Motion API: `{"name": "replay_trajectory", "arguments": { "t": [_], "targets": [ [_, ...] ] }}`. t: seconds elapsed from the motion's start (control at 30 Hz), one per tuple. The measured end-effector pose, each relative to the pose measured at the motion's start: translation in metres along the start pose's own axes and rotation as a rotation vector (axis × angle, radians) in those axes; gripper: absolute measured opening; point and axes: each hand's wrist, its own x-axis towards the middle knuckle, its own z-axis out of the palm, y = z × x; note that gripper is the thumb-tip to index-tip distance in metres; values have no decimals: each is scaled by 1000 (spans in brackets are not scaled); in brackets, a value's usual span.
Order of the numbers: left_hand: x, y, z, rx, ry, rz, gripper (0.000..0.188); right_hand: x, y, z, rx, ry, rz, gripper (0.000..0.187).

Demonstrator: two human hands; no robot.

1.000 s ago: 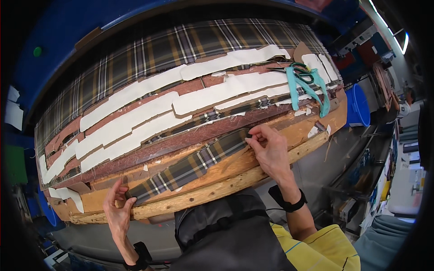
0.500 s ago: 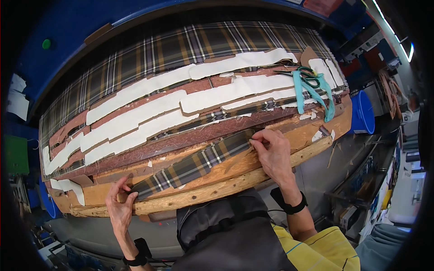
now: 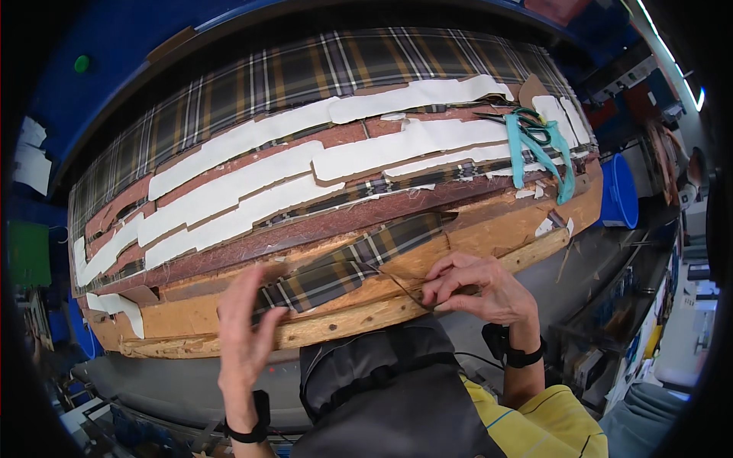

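Observation:
A long plaid fabric piece [image 3: 397,238] lies slantwise on the wooden edge board in front of me. My left hand [image 3: 248,328] is open at its left end, thumb and fingers apart and slightly blurred. My right hand [image 3: 489,290] is off the cloth, to the right, with its fingers closed in a pinch. Between them is a thin dark strip [image 3: 401,284], which runs back to the middle of the plaid piece's near edge. Whether it is a thread or a narrow offcut, I cannot tell.
Beyond lie white stepped-edge pattern pieces [image 3: 397,151] on reddish-brown layers, with plaid cloth [image 3: 305,72] behind. Green-handled scissors [image 3: 531,126] with a turquoise strip [image 3: 515,156] rest at the right. A worn wooden rail [image 3: 359,320] edges the front; a blue bin [image 3: 618,191] stands right.
My right hand has left the fabric's right end and moved nearer me, drawing out the thin strip. My left hand has let go of the left end, opened and shifted right.

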Motion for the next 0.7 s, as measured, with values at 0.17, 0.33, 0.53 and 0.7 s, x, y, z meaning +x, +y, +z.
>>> {"name": "replay_trajectory", "arguments": {
  "t": [0.17,0.33,0.53,0.7],
  "targets": [
    [23,29,28,-80,-123,176,58,-6,2,-5,284,-6,-4,11],
    [8,24,20,-69,-60,237,47,-7,13,-12,252,189,182,10],
    [-11,28,21,75,-62,300,50,8,7,-2,-409,343,295,12],
    [-23,28,28,86,6,287,51,36,-2,25,-720,433,-70,19]
  ]
}}
